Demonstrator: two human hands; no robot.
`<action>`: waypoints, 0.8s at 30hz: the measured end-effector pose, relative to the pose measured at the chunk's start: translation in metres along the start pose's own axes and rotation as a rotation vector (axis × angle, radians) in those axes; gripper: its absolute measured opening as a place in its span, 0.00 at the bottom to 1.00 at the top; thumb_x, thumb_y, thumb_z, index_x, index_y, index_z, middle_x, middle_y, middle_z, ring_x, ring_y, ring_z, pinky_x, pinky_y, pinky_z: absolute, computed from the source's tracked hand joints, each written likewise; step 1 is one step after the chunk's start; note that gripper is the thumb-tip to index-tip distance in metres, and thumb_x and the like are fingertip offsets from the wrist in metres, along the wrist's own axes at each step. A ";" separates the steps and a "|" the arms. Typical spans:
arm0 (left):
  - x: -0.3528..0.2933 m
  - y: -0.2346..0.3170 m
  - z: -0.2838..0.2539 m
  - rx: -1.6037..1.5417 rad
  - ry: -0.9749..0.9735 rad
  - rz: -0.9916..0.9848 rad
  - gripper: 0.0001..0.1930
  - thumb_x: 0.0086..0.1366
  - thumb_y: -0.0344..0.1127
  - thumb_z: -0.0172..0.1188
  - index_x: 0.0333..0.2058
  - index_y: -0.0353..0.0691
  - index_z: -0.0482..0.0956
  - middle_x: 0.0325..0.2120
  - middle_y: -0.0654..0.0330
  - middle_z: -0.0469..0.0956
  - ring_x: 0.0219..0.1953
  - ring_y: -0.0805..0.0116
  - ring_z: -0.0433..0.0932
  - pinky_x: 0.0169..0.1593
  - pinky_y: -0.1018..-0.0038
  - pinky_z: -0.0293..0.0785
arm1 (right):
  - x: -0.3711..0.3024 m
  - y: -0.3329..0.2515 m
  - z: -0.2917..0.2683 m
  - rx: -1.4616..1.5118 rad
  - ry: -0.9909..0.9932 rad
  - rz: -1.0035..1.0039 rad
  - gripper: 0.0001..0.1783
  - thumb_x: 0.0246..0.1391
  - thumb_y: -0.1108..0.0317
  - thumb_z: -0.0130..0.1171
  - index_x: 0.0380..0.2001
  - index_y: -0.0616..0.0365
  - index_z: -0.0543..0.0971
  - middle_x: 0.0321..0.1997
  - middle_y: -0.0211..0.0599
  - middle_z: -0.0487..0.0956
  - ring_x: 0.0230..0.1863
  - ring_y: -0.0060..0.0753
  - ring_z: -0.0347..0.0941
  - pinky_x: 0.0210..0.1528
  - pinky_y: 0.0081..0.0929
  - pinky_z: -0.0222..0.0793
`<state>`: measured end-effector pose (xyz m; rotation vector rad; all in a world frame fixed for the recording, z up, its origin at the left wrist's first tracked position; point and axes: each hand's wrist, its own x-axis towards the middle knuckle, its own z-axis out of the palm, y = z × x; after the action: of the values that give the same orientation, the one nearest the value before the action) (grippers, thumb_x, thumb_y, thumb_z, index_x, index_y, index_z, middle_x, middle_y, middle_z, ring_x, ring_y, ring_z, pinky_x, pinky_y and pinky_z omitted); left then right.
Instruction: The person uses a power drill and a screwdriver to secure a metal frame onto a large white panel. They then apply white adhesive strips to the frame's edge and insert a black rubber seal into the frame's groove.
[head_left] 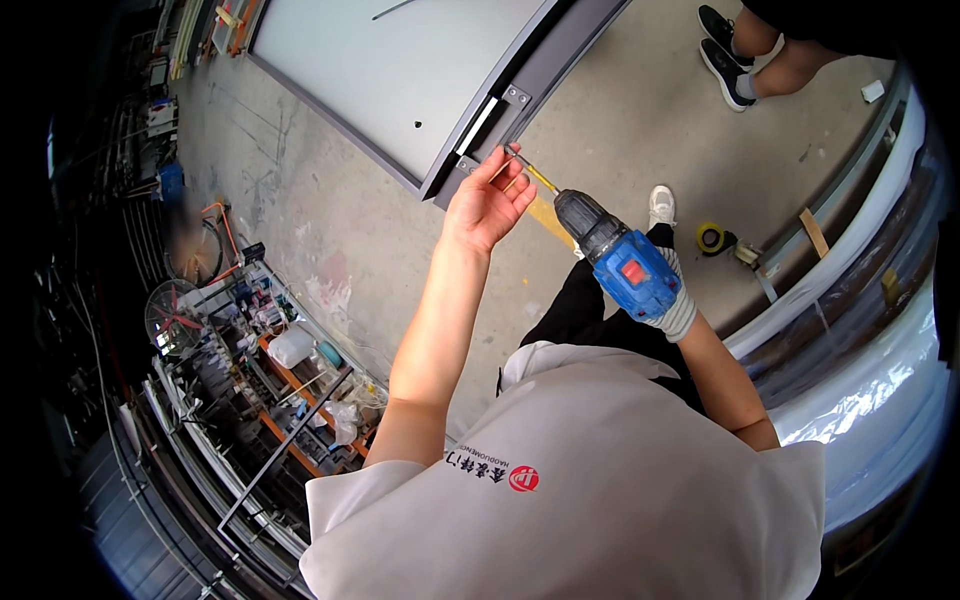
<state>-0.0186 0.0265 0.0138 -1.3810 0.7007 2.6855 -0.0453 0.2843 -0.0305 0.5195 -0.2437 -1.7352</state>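
My right hand, in a striped work glove, is wrapped round the grip of a blue and black cordless drill. A long yellowish bit points from the chuck up and left toward a grey metal frame. At the bit's tip, the thumb and fingertips of my bare left hand are drawn together, palm up. Whatever they pinch there is too small to make out. Right beside these fingertips, a metal plate with screws sits on the frame's edge, above a pale slot.
Another person's legs and dark shoes are at the upper right. Yellow tape lies on the concrete floor near my shoe. Plastic-wrapped lengths line the right side. A fan and cluttered shelving stand on the left.
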 end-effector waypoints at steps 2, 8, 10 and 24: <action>0.001 -0.003 -0.002 0.144 0.015 -0.004 0.13 0.65 0.35 0.56 0.44 0.32 0.75 0.27 0.64 0.73 0.30 0.71 0.73 0.42 0.66 0.77 | 0.001 0.000 -0.004 0.017 0.079 0.010 0.14 0.65 0.57 0.46 0.40 0.55 0.73 0.35 0.32 0.78 0.36 0.26 0.76 0.42 0.25 0.76; 0.003 -0.003 -0.010 -0.034 0.064 0.083 0.12 0.66 0.35 0.55 0.44 0.34 0.75 0.27 0.64 0.73 0.30 0.72 0.73 0.41 0.69 0.76 | -0.001 0.007 -0.019 -0.021 0.254 -0.052 0.17 0.64 0.51 0.46 0.36 0.53 0.72 0.31 0.27 0.76 0.31 0.21 0.74 0.37 0.20 0.75; 0.000 0.000 -0.007 -0.027 0.067 0.069 0.10 0.67 0.36 0.54 0.42 0.37 0.76 0.27 0.64 0.74 0.31 0.71 0.74 0.42 0.68 0.77 | -0.002 0.009 -0.011 0.074 0.230 -0.038 0.17 0.64 0.51 0.46 0.36 0.53 0.72 0.31 0.27 0.76 0.32 0.21 0.74 0.37 0.20 0.75; 0.002 0.010 -0.006 0.270 0.165 0.067 0.11 0.66 0.38 0.57 0.39 0.36 0.77 0.14 0.75 0.51 0.18 0.81 0.52 0.28 0.80 0.62 | 0.011 0.007 -0.038 0.022 0.222 -0.030 0.13 0.64 0.57 0.47 0.38 0.55 0.71 0.37 0.32 0.76 0.37 0.26 0.75 0.42 0.25 0.76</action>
<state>-0.0176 0.0146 0.0131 -1.5395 1.0956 2.4266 -0.0231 0.2764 -0.0631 0.7292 -0.0980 -1.6893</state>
